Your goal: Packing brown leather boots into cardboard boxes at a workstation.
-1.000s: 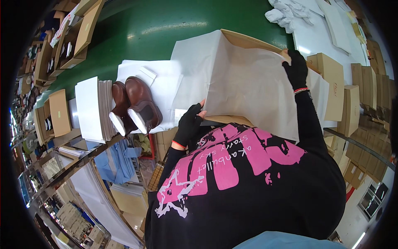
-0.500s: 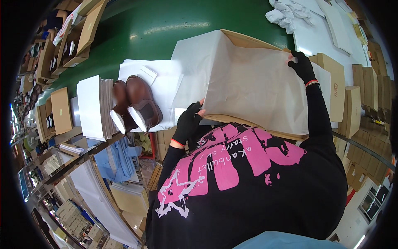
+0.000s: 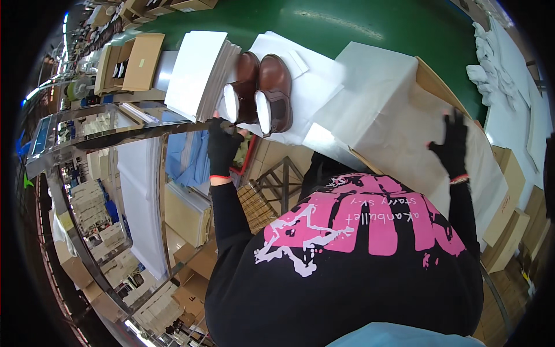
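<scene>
Brown shoes (image 3: 263,92), a pair, stand side by side on a white sheet of paper (image 3: 312,87) on the green desk (image 3: 358,29), far and left of centre, their white-lined openings turned toward the person. The left hand (image 3: 222,144), in a black glove, has its fingers (image 3: 218,124) stretched up to the near edge of the desk, just below the openings of the shoes; the fingertips lie at that edge, close to the left shoe, and whether they touch the shoe or the paper cannot be told. They grip nothing that shows. The right hand (image 3: 451,141), also gloved in black with an orange band at the wrist, is spread wide, fingers (image 3: 457,118) splayed and empty, over the white wrapping paper (image 3: 399,121) that lines an open cardboard box (image 3: 436,87) on the right; it cannot be told whether the palm rests on the paper or hovers just above it. To the left of the shoes lies a stack of white sheets (image 3: 199,72), and further left an open cardboard carton (image 3: 130,61). At the far right edge white gloves (image 3: 491,75) lie in a heap. Below the desk edge a metal frame (image 3: 104,139) runs leftward, with blue cloth (image 3: 185,156) hanging under it. More cardboard boxes (image 3: 509,220) are stacked at the near right.
</scene>
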Demonstrator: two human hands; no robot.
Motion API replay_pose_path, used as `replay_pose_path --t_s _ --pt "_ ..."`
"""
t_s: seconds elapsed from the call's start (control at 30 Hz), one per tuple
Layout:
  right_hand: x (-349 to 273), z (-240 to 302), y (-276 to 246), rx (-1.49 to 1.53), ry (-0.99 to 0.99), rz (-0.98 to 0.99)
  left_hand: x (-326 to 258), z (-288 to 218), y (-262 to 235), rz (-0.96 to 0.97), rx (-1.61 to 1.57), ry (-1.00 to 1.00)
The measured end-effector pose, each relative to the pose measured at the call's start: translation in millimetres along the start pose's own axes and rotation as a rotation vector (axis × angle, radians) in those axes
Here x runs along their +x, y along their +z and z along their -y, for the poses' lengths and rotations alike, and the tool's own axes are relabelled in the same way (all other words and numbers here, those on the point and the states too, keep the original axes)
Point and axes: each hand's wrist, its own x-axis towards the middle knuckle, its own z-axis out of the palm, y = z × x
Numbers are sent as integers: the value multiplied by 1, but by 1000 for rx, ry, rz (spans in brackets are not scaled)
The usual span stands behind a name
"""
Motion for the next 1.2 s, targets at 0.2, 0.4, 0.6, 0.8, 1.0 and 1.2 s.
replay_pose_path --t_s 0.2,0.4,0.6,0.8,1.0,1.2 --pt "6 94 72 -284 -101 667 24 30 43 88 -116 -396" --pt "19 82 71 -114 -21 722 122 49 -62 -128 -55 -394" --pt "78 74 8 674 -188 234 188 -33 -151 155 -919 -499" --pt "120 174 -64 1524 -278 562 196 -101 -85 508 -988 -319" --pt "114 177 -83 1517 -71 604 168 -194 -23 611 -921 -181" --pt "40 92 -63 1772 569 327 69 -198 50 838 -912 -190"
